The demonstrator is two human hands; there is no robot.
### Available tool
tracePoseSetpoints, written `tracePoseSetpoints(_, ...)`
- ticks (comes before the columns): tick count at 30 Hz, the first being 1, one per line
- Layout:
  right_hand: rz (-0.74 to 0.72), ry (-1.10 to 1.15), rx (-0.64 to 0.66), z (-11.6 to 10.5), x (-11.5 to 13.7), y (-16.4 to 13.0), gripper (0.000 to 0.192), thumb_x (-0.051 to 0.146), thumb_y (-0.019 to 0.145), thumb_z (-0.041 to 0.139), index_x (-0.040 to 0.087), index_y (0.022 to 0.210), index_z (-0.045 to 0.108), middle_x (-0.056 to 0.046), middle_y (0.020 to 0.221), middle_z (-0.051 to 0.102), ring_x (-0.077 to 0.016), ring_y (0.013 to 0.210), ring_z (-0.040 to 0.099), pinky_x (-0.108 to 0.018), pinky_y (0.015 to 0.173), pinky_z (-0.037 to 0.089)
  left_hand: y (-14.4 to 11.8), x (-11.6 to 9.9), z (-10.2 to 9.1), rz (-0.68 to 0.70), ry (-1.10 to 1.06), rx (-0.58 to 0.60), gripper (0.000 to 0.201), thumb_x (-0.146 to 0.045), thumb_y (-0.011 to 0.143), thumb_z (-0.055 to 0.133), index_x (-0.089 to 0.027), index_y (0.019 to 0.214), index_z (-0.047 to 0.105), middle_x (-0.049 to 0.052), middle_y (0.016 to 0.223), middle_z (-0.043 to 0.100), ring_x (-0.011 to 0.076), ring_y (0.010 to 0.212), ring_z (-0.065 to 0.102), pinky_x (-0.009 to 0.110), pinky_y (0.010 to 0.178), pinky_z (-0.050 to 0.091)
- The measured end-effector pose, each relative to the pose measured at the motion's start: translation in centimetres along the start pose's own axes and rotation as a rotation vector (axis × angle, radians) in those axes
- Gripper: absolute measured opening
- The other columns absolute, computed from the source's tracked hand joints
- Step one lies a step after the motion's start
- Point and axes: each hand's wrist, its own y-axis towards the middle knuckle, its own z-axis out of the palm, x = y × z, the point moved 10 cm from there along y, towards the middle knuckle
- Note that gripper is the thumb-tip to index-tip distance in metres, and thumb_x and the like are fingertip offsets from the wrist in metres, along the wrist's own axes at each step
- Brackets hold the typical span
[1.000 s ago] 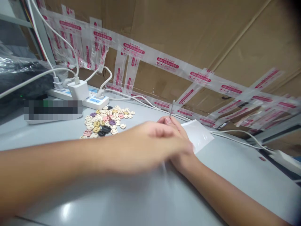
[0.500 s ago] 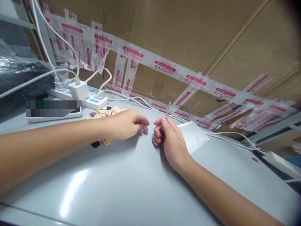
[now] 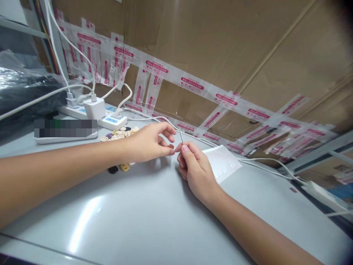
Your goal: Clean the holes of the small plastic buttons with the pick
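Head view: pinching a small brown piece (image 3: 171,146) at 3 o'clock with the left hand (image 3: 154,142); gripping a thin metal rod (image 3: 181,136) at 11 o'clock in the right hand (image 3: 197,169); with button-like pieces (image 3: 120,135) at the left hand's 9 o'clock, on the bench (image 3: 132,217).

The small piece (image 3: 171,146) is reddish-brown, the rod (image 3: 181,136) silver-grey, the pouch (image 3: 224,162) white, and the tape (image 3: 192,83) red-patterned.

1. Looks like a workshop or storeroom corner.
2. Backed by cardboard (image 3: 171,33) patched with printed tape (image 3: 190,83).
3. Fitted with a plain counter (image 3: 143,213), power strip (image 3: 114,120) and cables (image 3: 33,102).
4. Edged by metal racking (image 3: 22,28) and a plastic-wrapped bundle (image 3: 27,82).
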Motion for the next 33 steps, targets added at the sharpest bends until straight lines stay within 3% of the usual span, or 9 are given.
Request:
tracePoseSetpoints(6, -0.059, -0.231, -0.054, -0.8, 0.3, 0.1, 0.029, 0.048, 0.098, 0.043, 0.024, 0.09, 0.056, 0.006, 0.061, 0.039, -0.0118, 0.05, 0.032, -0.024, 0.046, 0.026, 0.1, -0.6, -0.7, 0.06, -0.104, -0.04, 0.047, -0.018, 0.068, 0.08, -0.018, 0.107, 0.054, 0.001, 0.088, 0.067, 0.0131, 0.075, 0.066, 0.03, 0.072, 0.056)
tracePoseSetpoints(17, -0.089, -0.291, -0.077, -1.1, 0.7, 0.0, 0.03, 0.047, 0.095, 0.047, 0.023, 0.086, 0.059, 0.004, 0.061, 0.043, -0.0133, 0.054, 0.037, -0.025, 0.049, 0.029, 0.5, -0.7, -2.0, 0.053, -0.192, -0.086, 0.035, -0.01, 0.075, 0.077, -0.018, 0.105, 0.061, 0.003, 0.093, 0.077, 0.016, 0.092, 0.073, 0.031, 0.085, 0.057)
tracePoseSetpoints(22, -0.089, -0.307, -0.089, -1.3, 0.7, -0.1, 0.03, 0.047, 0.095, 0.047, 0.023, 0.084, 0.059, 0.004, 0.06, 0.043, -0.0135, 0.054, 0.038, -0.026, 0.049, 0.03, 0.7, -0.9, -2.2, 0.061, -0.143, -0.079, 0.018, -0.013, 0.079, 0.074, -0.015, 0.097, 0.071, 0.004, 0.098, 0.078, 0.0146, 0.093, 0.072, 0.03, 0.09, 0.056)
tracePoseSetpoints(33, -0.074, -0.405, -0.076, -1.3, 0.7, -0.2, 0.029, 0.044, 0.098, 0.046, 0.023, 0.083, 0.06, 0.005, 0.056, 0.042, -0.0133, 0.051, 0.037, -0.026, 0.05, 0.03, 0.1, -1.8, -3.0, 0.022, 0.019, -0.155, 0.021, -0.016, 0.083, 0.068, -0.019, 0.102, 0.077, 0.002, 0.095, 0.078, 0.0137, 0.084, 0.069, 0.027, 0.081, 0.058)
